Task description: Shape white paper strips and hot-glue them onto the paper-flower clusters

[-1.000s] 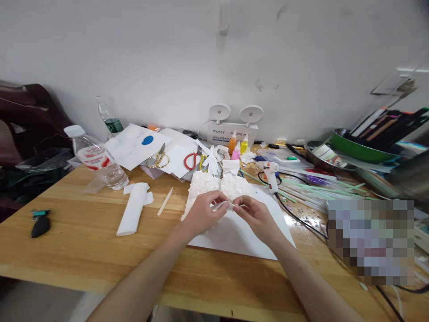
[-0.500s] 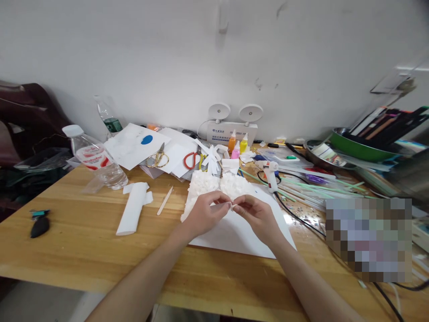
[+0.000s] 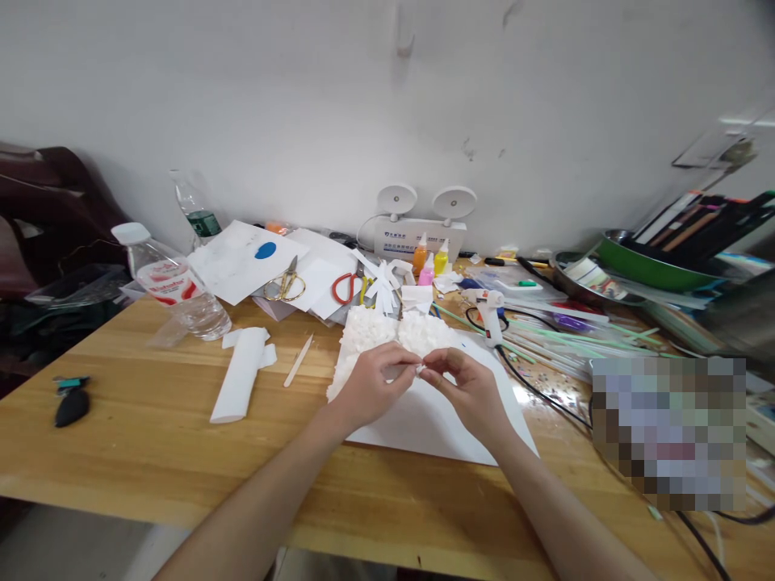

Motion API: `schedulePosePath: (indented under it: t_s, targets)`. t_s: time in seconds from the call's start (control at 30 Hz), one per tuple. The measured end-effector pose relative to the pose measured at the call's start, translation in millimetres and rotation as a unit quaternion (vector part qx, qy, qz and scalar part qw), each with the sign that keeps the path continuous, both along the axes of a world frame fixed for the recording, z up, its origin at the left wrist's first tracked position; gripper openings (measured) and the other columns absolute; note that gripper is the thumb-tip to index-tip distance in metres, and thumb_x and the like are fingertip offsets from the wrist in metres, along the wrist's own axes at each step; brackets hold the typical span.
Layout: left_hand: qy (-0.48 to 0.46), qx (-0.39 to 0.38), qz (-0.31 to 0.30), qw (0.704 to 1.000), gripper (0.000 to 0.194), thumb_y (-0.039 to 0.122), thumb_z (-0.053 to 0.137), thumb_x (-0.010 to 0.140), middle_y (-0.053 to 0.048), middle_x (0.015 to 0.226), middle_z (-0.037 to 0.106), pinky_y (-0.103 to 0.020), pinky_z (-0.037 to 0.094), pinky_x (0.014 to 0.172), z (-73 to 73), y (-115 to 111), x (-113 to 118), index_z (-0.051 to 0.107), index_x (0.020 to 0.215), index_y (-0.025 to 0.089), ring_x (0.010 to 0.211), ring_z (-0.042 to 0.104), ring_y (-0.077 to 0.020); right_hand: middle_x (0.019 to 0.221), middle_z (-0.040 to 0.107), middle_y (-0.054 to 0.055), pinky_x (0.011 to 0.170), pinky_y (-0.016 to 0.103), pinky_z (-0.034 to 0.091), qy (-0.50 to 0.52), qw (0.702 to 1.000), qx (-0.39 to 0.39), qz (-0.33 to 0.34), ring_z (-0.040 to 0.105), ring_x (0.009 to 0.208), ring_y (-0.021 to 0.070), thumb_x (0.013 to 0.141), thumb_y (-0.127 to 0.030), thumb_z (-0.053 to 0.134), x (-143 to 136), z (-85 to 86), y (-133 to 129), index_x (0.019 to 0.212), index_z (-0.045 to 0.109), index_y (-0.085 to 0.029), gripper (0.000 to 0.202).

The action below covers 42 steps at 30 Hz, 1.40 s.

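Observation:
My left hand (image 3: 376, 381) and my right hand (image 3: 463, 386) meet at the fingertips above a white sheet (image 3: 417, 428). Both pinch one small white piece (image 3: 420, 369), which looks like paper and is mostly hidden by the fingers. Behind my hands, crumpled white bits (image 3: 427, 329) cover the upper part of the sheet in two patches. A white glue gun (image 3: 489, 315) stands just past the sheet's right edge. Left of the sheet lie a pointed white strip (image 3: 299, 361) and a flattened white paper roll (image 3: 239, 379).
Water bottle (image 3: 178, 286) at left, gold scissors (image 3: 286, 286) on papers, red-handled tool (image 3: 344, 289) beside them. Small paint bottles (image 3: 425, 270) stand near the wall. Thin straws, a black cable (image 3: 548, 395) and a green bowl (image 3: 654, 262) are at right; a black object (image 3: 71, 407) lies far left.
The fingertips have shifted very slightly around the small white piece. Otherwise both hands hold nearly the same place.

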State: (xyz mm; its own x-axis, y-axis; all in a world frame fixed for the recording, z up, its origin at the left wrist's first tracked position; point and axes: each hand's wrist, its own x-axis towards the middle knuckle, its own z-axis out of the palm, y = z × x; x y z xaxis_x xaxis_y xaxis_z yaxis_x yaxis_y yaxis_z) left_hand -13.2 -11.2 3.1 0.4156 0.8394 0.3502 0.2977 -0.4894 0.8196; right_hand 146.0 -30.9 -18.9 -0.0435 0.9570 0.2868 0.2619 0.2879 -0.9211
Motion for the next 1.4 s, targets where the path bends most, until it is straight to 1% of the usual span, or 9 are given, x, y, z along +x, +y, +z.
schedulePosePath:
  t_s: [0.2, 0.43, 0.63, 0.8, 0.9, 1.0, 1.17, 1.27, 1.4]
  targets:
    - [0.011, 0.024, 0.003, 1.0, 0.015, 0.015, 0.049, 0.078, -0.003, 0.085, 0.063, -0.023, 0.046, 0.072, -3.6, 0.7, 0.3, 0.059, 0.089, 0.017, 0.078, 0.058, -0.0125, 0.077, 0.062, 0.003, 0.065, 0.028, 0.046, -0.026, 1.0, -0.007, -0.008, 0.055, 0.068, 0.0147, 0.074, -0.035, 0.06, 0.4, -0.3, 0.4, 0.087, 0.059, -0.019, 0.02]
    - [0.056, 0.052, 0.002, 0.997, 0.02, 0.012, 0.046, 0.077, -0.001, 0.086, 0.062, -0.022, 0.046, 0.068, -4.8, -0.7, -1.4, 0.055, 0.094, 0.019, 0.072, 0.057, -0.011, 0.079, 0.064, 0.004, 0.066, 0.029, 0.047, -0.056, 0.998, -0.005, -0.018, 0.057, 0.069, 0.0155, 0.075, -0.035, 0.059, 1.4, -2.7, 1.5, 0.087, 0.06, -0.019, 0.02]
    - [0.085, 0.07, 0.02, 0.994, 0.021, 0.017, 0.046, 0.079, -0.002, 0.091, 0.062, -0.025, 0.045, 0.073, -4.8, -0.9, -1.9, 0.054, 0.098, 0.021, 0.081, 0.058, -0.0138, 0.081, 0.064, 0.004, 0.066, 0.029, 0.047, -0.063, 0.998, 0.003, -0.026, 0.057, 0.069, 0.0153, 0.075, -0.035, 0.058, 1.2, -3.8, 2.1, 0.087, 0.061, -0.019, 0.02]
    - [0.119, 0.064, 0.061, 0.989, 0.025, 0.025, 0.048, 0.08, -0.003, 0.087, 0.062, -0.027, 0.043, 0.072, -5.5, 0.8, -3.4, 0.054, 0.104, 0.02, 0.079, 0.057, -0.0149, 0.082, 0.064, 0.004, 0.069, 0.03, 0.048, -0.061, 0.998, 0.007, -0.024, 0.058, 0.072, 0.0161, 0.076, -0.035, 0.057, 1.9, -5.7, 1.9, 0.088, 0.061, -0.019, 0.02]
    - [0.123, 0.047, 0.062, 0.989, 0.019, 0.028, 0.048, 0.081, -0.003, 0.086, 0.063, -0.027, 0.043, 0.069, -4.1, 1.7, -3.8, 0.059, 0.093, 0.02, 0.076, 0.056, -0.0148, 0.083, 0.064, 0.005, 0.069, 0.031, 0.048, -0.065, 0.998, 0.001, -0.018, 0.058, 0.072, 0.0163, 0.076, -0.035, 0.056, 1.4, -5.1, 1.9, 0.089, 0.06, -0.02, 0.02]
    - [0.108, 0.038, 0.05, 0.992, 0.014, 0.026, 0.048, 0.081, -0.002, 0.08, 0.063, -0.025, 0.042, 0.068, -1.5, 1.9, -3.8, 0.06, 0.08, 0.019, 0.075, 0.056, -0.0141, 0.082, 0.064, 0.005, 0.069, 0.031, 0.047, -0.076, 0.997, -0.009, -0.004, 0.057, 0.071, 0.0162, 0.078, -0.034, 0.054, 0.5, -3.6, 2.3, 0.087, 0.06, -0.02, 0.018]
    - [0.094, 0.042, 0.047, 0.994, 0.011, 0.024, 0.05, 0.079, -0.001, 0.079, 0.063, -0.024, 0.041, 0.067, 0.9, 1.1, -4.3, 0.06, 0.079, 0.019, 0.074, 0.056, -0.0134, 0.077, 0.06, 0.004, 0.068, 0.03, 0.046, -0.071, 0.997, -0.017, 0.009, 0.056, 0.072, 0.0163, 0.08, -0.035, 0.051, -0.1, -2.1, 3.1, 0.079, 0.056, -0.019, 0.017]
    - [0.102, 0.044, 0.041, 0.993, 0.011, 0.024, 0.051, 0.079, -0.001, 0.079, 0.063, -0.025, 0.04, 0.068, 0.9, 1.0, -5.1, 0.06, 0.078, 0.018, 0.075, 0.056, -0.0135, 0.078, 0.058, 0.004, 0.069, 0.029, 0.046, -0.045, 0.998, -0.033, 0.025, 0.054, 0.073, 0.0156, 0.08, -0.035, 0.05, -0.1, -1.0, 3.3, 0.079, 0.055, -0.019, 0.017]
    - [0.107, 0.041, 0.05, 0.992, 0.01, 0.021, 0.051, 0.077, -0.001, 0.075, 0.061, -0.025, 0.04, 0.067, 0.8, 0.9, -4.8, 0.058, 0.072, 0.017, 0.073, 0.055, -0.0136, 0.076, 0.057, 0.003, 0.065, 0.027, 0.045, -0.02, 0.998, -0.054, 0.04, 0.053, 0.07, 0.014, 0.08, -0.035, 0.051, -0.5, 0.6, 2.9, 0.079, 0.054, -0.019, 0.017]
